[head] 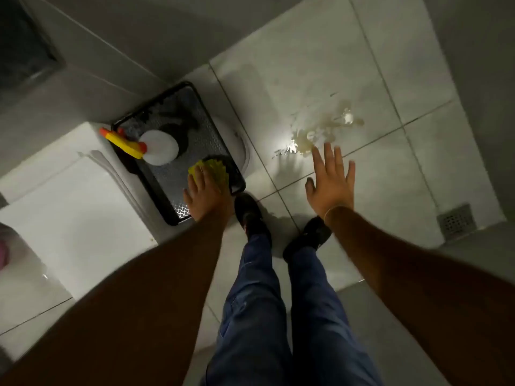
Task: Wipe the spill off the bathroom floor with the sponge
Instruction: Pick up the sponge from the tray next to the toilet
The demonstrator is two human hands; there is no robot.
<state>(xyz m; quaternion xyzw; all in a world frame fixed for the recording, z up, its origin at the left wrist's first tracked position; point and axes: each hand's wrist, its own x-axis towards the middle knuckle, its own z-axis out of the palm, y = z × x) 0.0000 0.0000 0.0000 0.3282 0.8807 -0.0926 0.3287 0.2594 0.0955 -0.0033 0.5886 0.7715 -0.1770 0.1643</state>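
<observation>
On the tray left of the spill, our left hand lies flat over the sponge, fingers not yet closed. Our right hand hangs spread, empty, just short of the spill. We judge pickup is underway; next comes gripping, then carrying the sponge to the spill.

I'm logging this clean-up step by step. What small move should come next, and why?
Probably close the left hand around the yellow sponge and lift it off the black tray. The fingers lie on the sponge, the yellowish spill sits unwiped on the floor tiles, and the right hand is open and empty.
</observation>
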